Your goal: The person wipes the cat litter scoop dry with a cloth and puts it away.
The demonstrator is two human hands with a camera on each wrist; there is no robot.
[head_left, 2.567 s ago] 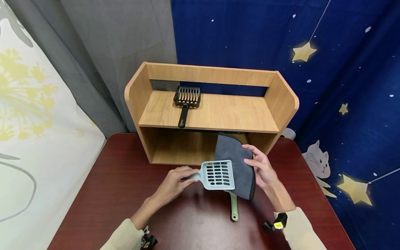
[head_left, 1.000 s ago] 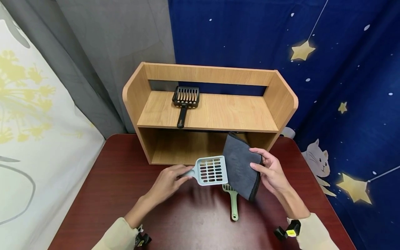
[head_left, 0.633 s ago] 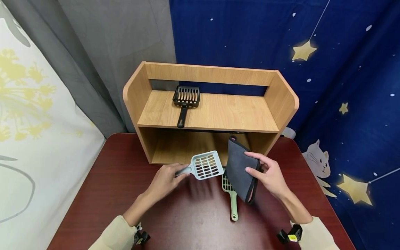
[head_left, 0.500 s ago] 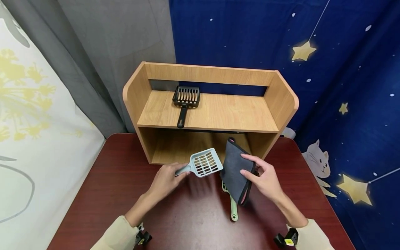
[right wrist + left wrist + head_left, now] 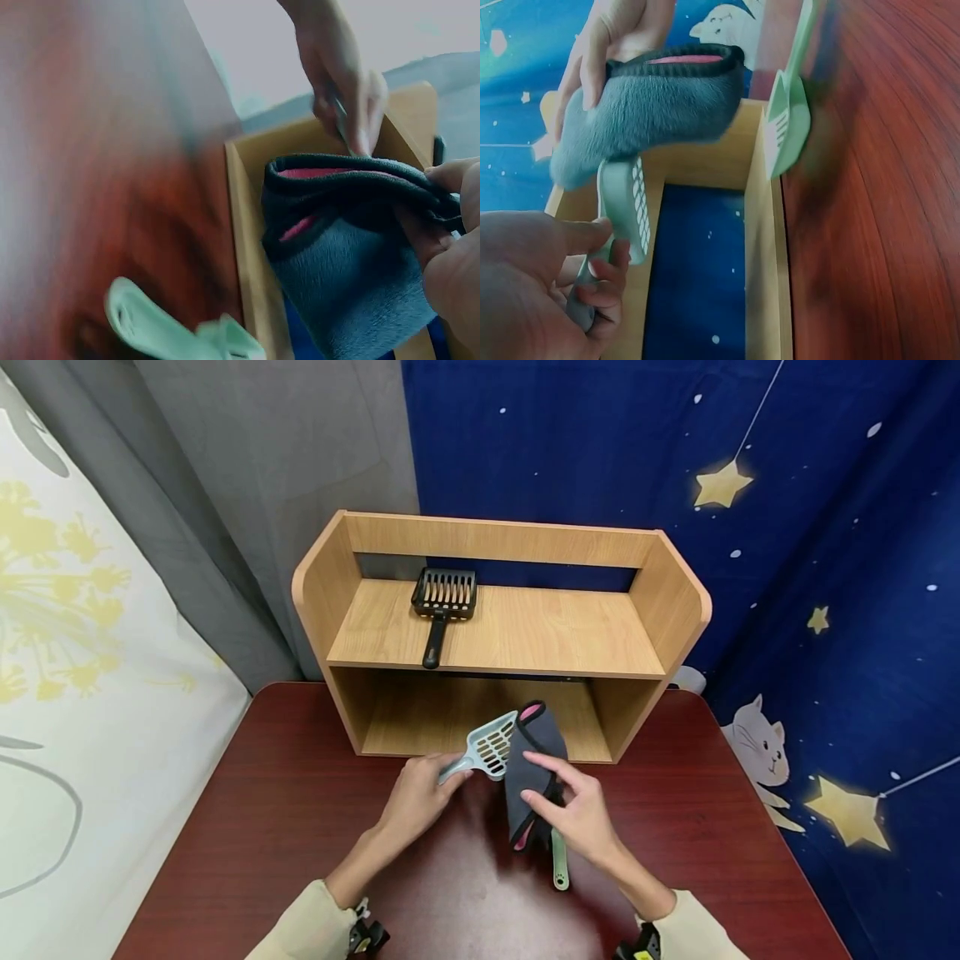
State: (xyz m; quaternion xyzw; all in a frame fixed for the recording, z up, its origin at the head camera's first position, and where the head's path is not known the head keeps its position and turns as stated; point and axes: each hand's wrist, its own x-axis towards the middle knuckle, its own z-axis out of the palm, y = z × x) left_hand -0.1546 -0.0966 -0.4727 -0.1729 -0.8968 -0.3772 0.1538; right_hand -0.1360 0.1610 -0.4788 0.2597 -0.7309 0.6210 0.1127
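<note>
My left hand [image 5: 416,797] grips the handle of a light blue slotted litter scoop [image 5: 487,748], held tilted above the table. A folded grey cloth [image 5: 517,787] with dark edging and a pink inner side is pinched by my right hand [image 5: 576,806]. The cloth covers the right end of the blue scoop and appears to touch it; in the left wrist view the cloth [image 5: 656,105] meets the tip of the scoop [image 5: 619,196]. Beneath the cloth, a green litter scoop [image 5: 559,862] lies on the table, only its handle showing in the head view.
A wooden two-level shelf [image 5: 495,664] stands at the back of the dark red table [image 5: 300,827]. On its upper board lies a black litter scoop [image 5: 436,639]. Grey and starry blue curtains [image 5: 585,443] hang behind.
Half a second ago the cloth was right of the blue scoop; my right hand has carried it left over the scoop's end. It is folded tighter, and my left hand has shifted slightly right.
</note>
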